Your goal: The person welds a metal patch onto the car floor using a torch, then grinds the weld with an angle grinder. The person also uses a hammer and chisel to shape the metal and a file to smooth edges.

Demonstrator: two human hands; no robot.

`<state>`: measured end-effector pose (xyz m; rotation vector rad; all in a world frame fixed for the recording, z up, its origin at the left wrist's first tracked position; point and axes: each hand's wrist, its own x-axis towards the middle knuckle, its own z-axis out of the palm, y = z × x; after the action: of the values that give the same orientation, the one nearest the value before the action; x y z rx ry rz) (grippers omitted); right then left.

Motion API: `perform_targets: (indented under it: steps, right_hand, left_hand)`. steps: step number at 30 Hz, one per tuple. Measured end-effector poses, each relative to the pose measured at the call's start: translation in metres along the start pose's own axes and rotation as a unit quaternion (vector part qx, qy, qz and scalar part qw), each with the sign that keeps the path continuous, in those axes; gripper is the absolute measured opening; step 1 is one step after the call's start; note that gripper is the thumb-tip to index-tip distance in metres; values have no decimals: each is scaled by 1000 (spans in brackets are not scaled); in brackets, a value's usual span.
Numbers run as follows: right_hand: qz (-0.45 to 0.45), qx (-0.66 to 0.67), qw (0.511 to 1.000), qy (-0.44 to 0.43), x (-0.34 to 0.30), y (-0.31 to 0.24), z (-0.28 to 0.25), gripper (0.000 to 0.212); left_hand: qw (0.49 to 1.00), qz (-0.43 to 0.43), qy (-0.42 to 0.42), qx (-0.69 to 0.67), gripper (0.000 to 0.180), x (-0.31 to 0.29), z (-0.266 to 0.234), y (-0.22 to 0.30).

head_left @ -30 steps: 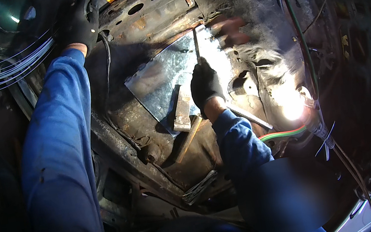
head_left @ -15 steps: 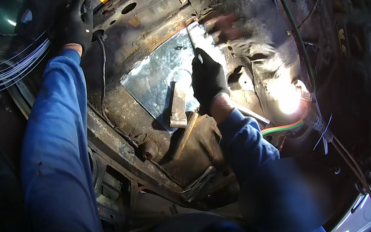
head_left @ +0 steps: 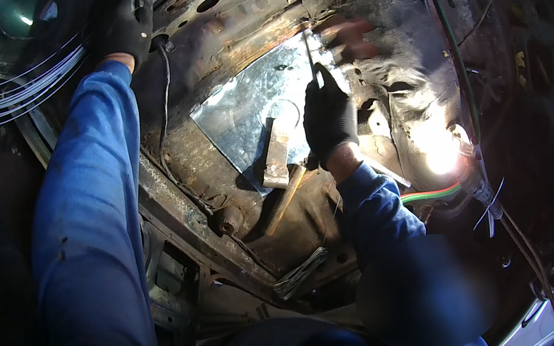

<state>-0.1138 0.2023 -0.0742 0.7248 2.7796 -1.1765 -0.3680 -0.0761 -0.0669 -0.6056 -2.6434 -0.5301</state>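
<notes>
my black-gloved right hand [head_left: 329, 121] is closed round a thin metal rod [head_left: 310, 59], tip at the far edge of the shiny sheet-metal patch [head_left: 249, 108]. left hand [head_left: 123, 23], far left, grips the rusty frame (bracing me). i'd keep the rod steady, clear of the wooden-handled hammer [head_left: 279, 165].

The scene was mostly dim, with heavy black vignetting around the rim of the fisheye view. One strong work lamp [head_left: 441, 150] at the right side burned out to pure white glare and lit the rusty panel nearby. The shiny metal sheet [head_left: 259, 107] in the middle reflected this light in soft patches. The blue sleeves caught some light, but the lower part stayed in deep shadow. A blurred reddish spot near the top was possibly motion blur. Straight edges bent toward the borders, and a bright strip showed at the lower right corner.
</notes>
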Motion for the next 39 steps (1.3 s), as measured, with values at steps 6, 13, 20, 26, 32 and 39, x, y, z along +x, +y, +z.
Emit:
perform_targets:
  steps: [6, 13, 20, 26, 32, 39]
  right_hand:
    - [-8, -129, 969, -209, -16, 4, 11, 42]
    - [-66, -88, 983, -148, -1, -13, -17, 44]
    - [-412, -315, 762, -387, -17, -29, -40, 16]
    - [-256, -12, 837, -484, -108, 24, -36, 29]
    - [-129, -374, 774, -495, -73, 71, -44, 35]
    - [-103, -457, 853, -232, -63, 121, -70, 50]
  left_hand:
    - [999, 28, 13, 16, 39, 2, -3, -6]
    - [999, 4, 16, 36, 31, 7, -18, 24]
    - [999, 0, 40, 0, 29, 2, -7, 6]
    - [999, 6, 43, 23, 27, 9, -17, 25]
    - [999, 14, 43, 12, 29, 5, -11, 13]
    - [1000, 2, 23, -5, 30, 2, -14, 10]
